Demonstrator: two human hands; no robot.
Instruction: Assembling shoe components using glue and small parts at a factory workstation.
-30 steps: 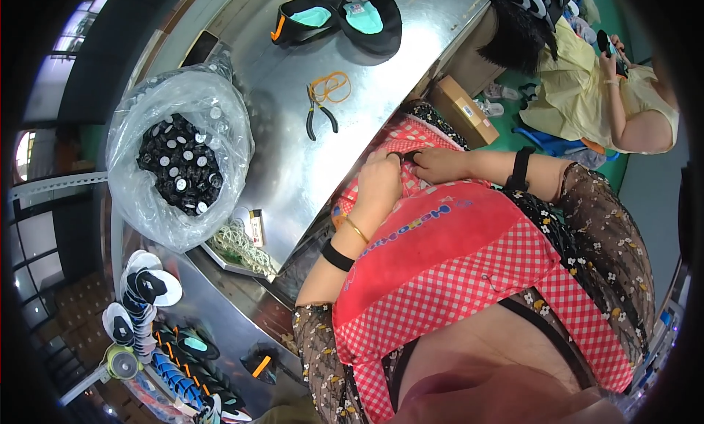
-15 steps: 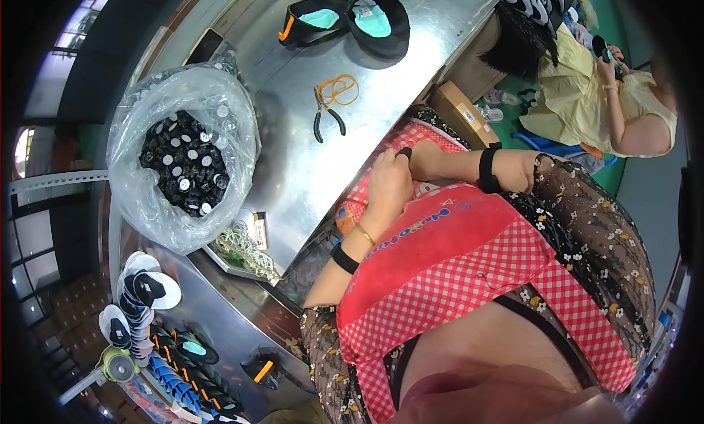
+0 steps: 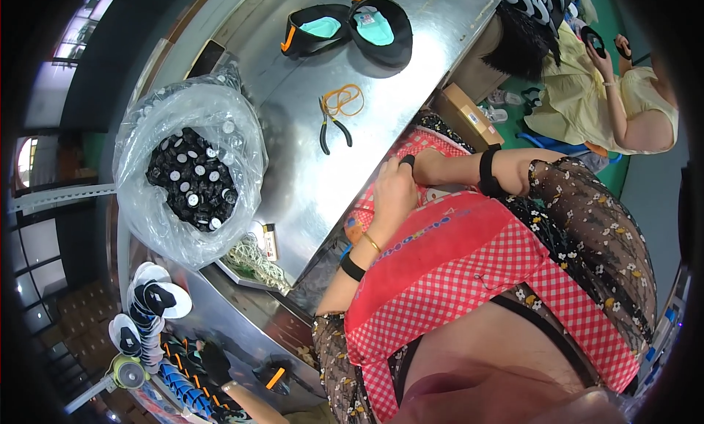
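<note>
My left hand [image 3: 394, 194] is closed, its fingers curled, over my lap at the table's near edge. My right hand [image 3: 430, 166] is closed too and touches the left one. Between them shows the end of a small black thing [image 3: 408, 160]; the rest is hidden, and I cannot tell its kind or which hand grips it. Beneath both hands spreads my red checked apron [image 3: 440, 255]. On the metal table [image 3: 293, 189] just beyond lie black-handled pliers [image 3: 334, 127] and an orange elastic loop [image 3: 343, 100].
A clear plastic bag [image 3: 246, 149] of small black pieces with white round faces stands left. Two black shoes [image 3: 380, 31] with teal insoles sit at the back. White string [image 3: 253, 259] lies in a tray. A co-worker's dark-gloved hand [image 3: 214, 362] reaches over shoes lower left; another person [image 3: 638, 105] sits right.
The view has shifted slightly, while my hands stay together in the same pose. A co-worker's gloved hand has come in at lower left. The person at right has raised a black piece.
</note>
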